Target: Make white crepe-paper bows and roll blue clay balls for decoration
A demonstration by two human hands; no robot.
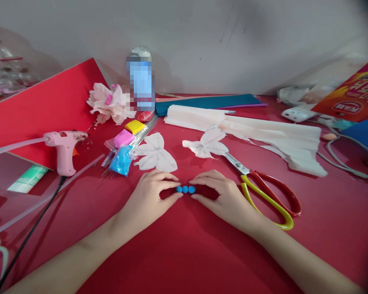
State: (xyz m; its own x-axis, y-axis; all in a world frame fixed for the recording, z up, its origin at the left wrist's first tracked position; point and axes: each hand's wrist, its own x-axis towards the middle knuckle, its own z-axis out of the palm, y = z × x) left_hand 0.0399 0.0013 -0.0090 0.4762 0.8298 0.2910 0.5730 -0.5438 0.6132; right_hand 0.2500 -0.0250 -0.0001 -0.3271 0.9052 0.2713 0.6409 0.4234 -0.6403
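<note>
On the red table (178, 257), the left hand (149, 200) and right hand (225, 200) pinch three blue clay balls (185, 189).

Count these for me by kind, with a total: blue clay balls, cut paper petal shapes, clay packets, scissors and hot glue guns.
Blue clay balls: 3
Cut paper petal shapes: 2
Clay packets: 3
Scissors: 1
Hot glue guns: 1
Total: 10

Pkg logo (343, 107) too blurry, unreadable
</note>
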